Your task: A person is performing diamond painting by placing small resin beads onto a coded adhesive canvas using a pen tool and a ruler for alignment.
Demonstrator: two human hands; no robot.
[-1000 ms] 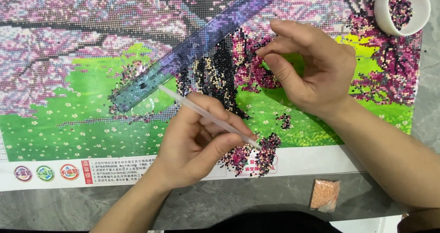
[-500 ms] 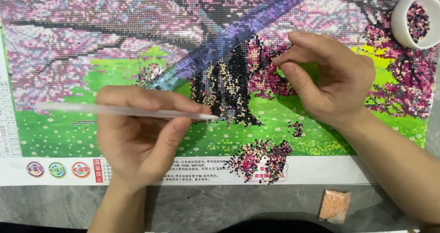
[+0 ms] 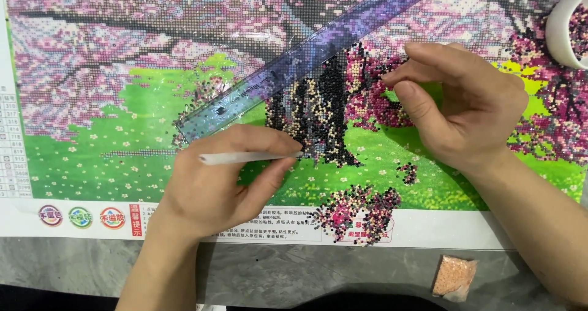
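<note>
The left hand [image 3: 211,182] is closed around a white pen [image 3: 245,158], the right hand [image 3: 465,112] pinches its fingers together over the bead canvas [image 3: 110,133], and a small orange packet [image 3: 453,277] lies near the table [image 3: 275,274] front edge.

A slim white applicator pen [image 3: 245,158] lies nearly level between the thumb and fingers of the left hand [image 3: 223,179], its tip under the fingertips, its blunt end poking out leftward. Just beyond those fingertips, dark and cream beads fill a tree trunk on the diamond-painting canvas [image 3: 122,121]. The right hand [image 3: 465,115] pinches thumb to forefinger over magenta beads.
</note>
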